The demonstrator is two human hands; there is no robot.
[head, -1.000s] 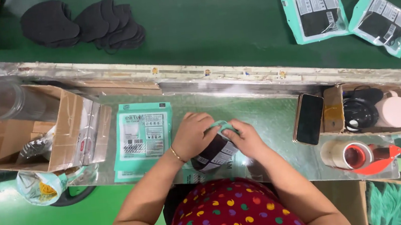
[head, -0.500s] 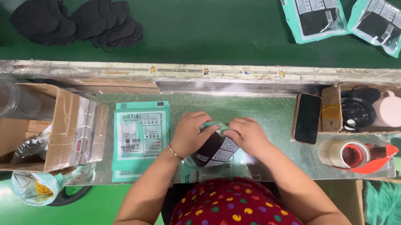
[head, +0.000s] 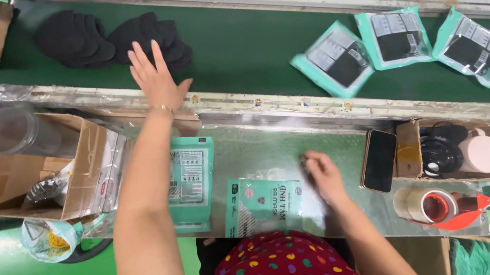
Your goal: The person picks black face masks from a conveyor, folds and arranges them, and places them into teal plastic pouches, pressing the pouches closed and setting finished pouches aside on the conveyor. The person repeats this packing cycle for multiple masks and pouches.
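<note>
My left hand [head: 155, 75] is stretched out over the rail with fingers spread, right next to a pile of black masks [head: 107, 41] on the dark green belt [head: 247, 46]. It holds nothing. My right hand [head: 323, 174] rests on the metal table [head: 318, 142] with fingers curled at the top right edge of a flat teal and clear pouch [head: 263, 205] lying in front of me. A stack of teal pouches [head: 191, 182] lies under my left forearm.
Three filled teal pouches [head: 405, 42] lie on the belt at the right. A cardboard box [head: 36, 171] with plastic bags stands at the left. A phone [head: 379, 160], a small box with a pink cup [head: 482, 154] and a tape roll [head: 428, 204] sit at the right.
Both hands were together on a pouch with a black mask. Now the left hand has reached out to the black masks on the belt and the right rests by a flat pouch.
</note>
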